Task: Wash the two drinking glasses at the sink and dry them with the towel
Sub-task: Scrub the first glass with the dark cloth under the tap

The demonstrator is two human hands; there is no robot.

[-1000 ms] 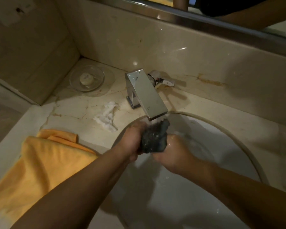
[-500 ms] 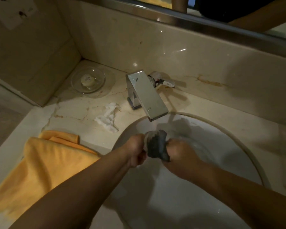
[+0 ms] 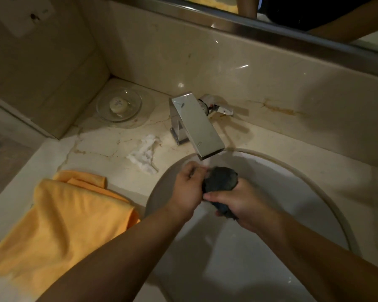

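Over the white sink basin (image 3: 314,184), just below the faucet spout (image 3: 205,144), both hands work a dark wet cloth (image 3: 220,182). My left hand (image 3: 190,186) grips its left end with curled fingers. My right hand (image 3: 244,208) wraps around the cloth from below, thumb laid across it. A pale blur of water shows under the spout. The orange towel (image 3: 63,214) lies crumpled on the counter left of the basin. No drinking glass is plainly visible; my hands and arms hide part of the basin.
A chrome lever handle (image 3: 218,107) sits behind the faucet. A glass soap dish (image 3: 119,104) with a soap bar stands in the back left corner. A crumpled white tissue (image 3: 144,153) lies between dish and basin. A mirror runs along the top.
Both hands dipped away from the spout and came back up under it. The cloth has shifted slightly right, and my right thumb now lies across it.
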